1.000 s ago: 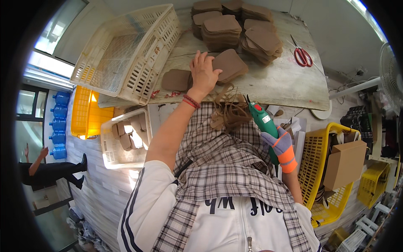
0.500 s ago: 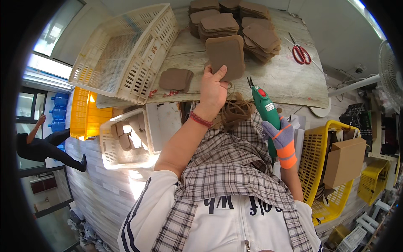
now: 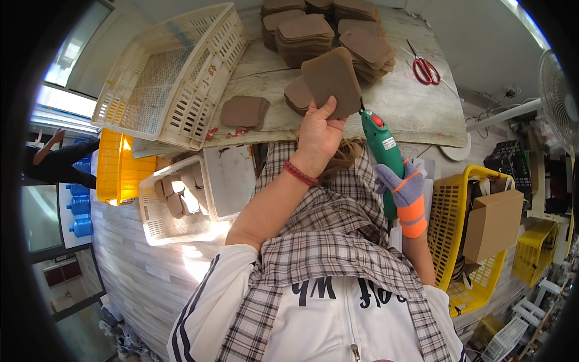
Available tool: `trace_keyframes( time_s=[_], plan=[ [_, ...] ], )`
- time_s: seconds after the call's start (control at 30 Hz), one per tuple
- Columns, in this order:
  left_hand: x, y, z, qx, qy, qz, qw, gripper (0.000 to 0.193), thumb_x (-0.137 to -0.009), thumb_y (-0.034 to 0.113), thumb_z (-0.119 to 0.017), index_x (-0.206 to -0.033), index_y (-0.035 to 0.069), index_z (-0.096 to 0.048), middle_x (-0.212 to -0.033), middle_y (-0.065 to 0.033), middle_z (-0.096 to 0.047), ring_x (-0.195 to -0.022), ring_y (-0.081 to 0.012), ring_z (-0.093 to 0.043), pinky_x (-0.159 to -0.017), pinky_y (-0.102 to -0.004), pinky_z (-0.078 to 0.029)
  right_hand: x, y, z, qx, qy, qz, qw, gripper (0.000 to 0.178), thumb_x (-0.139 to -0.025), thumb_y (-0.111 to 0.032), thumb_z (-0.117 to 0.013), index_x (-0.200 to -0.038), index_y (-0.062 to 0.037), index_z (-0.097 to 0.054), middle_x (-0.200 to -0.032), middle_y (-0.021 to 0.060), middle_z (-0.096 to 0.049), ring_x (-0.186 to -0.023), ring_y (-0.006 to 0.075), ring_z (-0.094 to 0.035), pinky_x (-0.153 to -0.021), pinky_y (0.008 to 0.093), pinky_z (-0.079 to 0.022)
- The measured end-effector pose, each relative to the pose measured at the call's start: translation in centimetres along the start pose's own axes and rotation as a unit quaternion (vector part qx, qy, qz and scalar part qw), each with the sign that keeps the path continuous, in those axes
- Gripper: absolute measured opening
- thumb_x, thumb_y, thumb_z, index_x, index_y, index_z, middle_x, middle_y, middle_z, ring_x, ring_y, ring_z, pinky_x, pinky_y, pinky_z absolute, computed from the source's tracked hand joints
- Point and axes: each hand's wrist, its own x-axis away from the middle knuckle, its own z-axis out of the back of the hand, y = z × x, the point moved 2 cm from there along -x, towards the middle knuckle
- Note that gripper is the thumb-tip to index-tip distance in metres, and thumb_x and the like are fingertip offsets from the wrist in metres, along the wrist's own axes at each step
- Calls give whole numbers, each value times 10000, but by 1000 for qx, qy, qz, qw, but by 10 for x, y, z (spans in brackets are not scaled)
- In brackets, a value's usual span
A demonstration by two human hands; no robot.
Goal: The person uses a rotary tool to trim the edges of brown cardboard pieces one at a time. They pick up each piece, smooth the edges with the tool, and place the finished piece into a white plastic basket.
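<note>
My bare left hand pinches a brown rounded-corner sheet by its lower edge, tilted above the table. In my right hand, which wears a grey and orange glove, is a green electric cutter with a red button. The cutter's tip meets or nearly meets the sheet's right edge; whether it touches I cannot tell. Partly behind the held sheet lies a small pile of brown sheets. Another low pile lies to the left, and taller stacks stand at the back. Brown strips hang over my lap.
Red-handled scissors lie on the worn table at the right. A white crate stands at the left edge. Below are a white basket of brown pieces and a yellow basket holding a cardboard box. A person is far left.
The held sheet has moved right and tilted, its edge now at the cutter's tip. The pile behind it has come into view. The person at far left has shifted.
</note>
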Motion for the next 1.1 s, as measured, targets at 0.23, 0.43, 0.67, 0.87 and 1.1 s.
trace_keyframes(
  time_s=[0.23,0.43,0.67,0.87,1.1],
  plan=[
    [11,-6,2,-40,-2,30,999,354,-887,11,-545,-1224,86,-465,-1218,-65,-534,-1125,-226,-516,-990,-379,-418,0,-5,3,4,5,11,1000,362,-794,-126,-712,-1083,24,-553,-755,38,-625,-574,76,-567,-472,200,-453],
    [18,-15,14,-94,-14,62,994,298,-895,10,-528,-1188,54,-495,-1172,-84,-572,-1070,-220,-564,-950,-377,-464,-3,-14,5,-7,15,8,1000,353,-789,-130,-718,-1072,10,-560,-741,36,-622,-578,76,-565,-478,202,-453],
    [22,-12,32,-185,-45,68,979,272,-894,1,-523,-1165,29,-517,-1127,-87,-607,-1008,-209,-603,-888,-367,-510,-8,-14,14,-1,28,22,999,267,-814,-158,-682,-982,10,-561,-665,71,-607,-503,122,-562,-472,232,-453],
    [19,30,23,-330,-78,71,938,350,-870,-34,-538,-1218,-4,-509,-1101,-78,-622,-980,-144,-600,-866,-289,-497,4,-15,33,58,-20,-28,998,353,-778,-152,-736,-1043,2,-561,-700,33,-618,-547,73,-560,-501,201,-454],
    [17,69,23,-480,-113,115,863,361,-844,-53,-549,-1204,-40,-532,-1110,-55,-619,-959,-103,-585,-866,-237,-465,16,-13,32,83,-69,-38,993,405,-750,-170,-763,-1051,11,-562,-751,26,-614,-568,63,-549,-506,202,-446]
  ],
)
